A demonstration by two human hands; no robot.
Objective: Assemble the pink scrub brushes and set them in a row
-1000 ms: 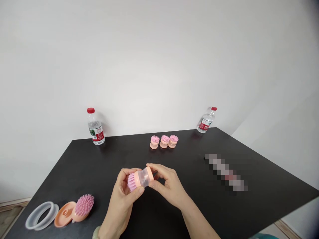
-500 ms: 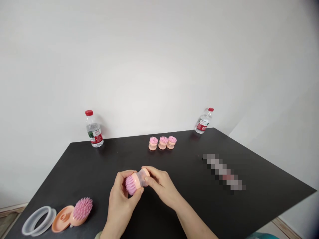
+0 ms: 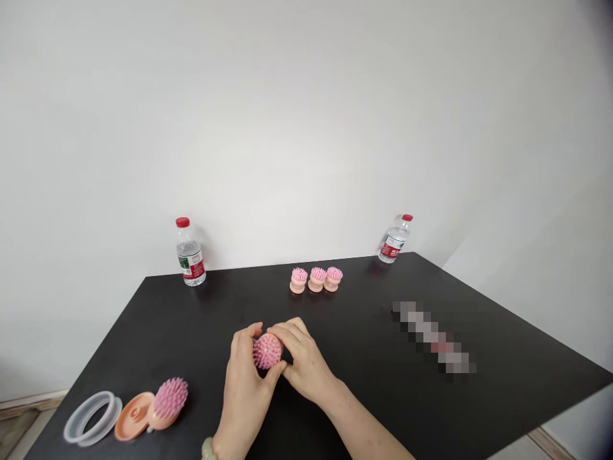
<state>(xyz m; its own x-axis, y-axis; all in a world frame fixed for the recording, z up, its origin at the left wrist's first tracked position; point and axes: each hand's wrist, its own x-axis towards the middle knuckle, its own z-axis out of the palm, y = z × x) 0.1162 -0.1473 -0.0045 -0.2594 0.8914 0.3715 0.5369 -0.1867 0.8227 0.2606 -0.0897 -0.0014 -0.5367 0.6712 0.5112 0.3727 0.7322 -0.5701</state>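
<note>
Round swings the brush (image 3: 268, 351), bristles (image 3: 265, 353) now facing us, clear waist hidden! Left hand (image 3: 249, 369) and right hand (image 3: 297, 356) both grip it over the table (image 3: 364, 345): apparently just a reorienting turn.

Black table (image 3: 364, 319) under left hand (image 3: 246, 386) and right hand (image 3: 304, 361). White wall (image 3: 306, 128) beyond both, brightest straight ahead. Brown skirting (image 3: 555, 446), pale floor (image 3: 518, 451) low, well right of right hand.
</note>
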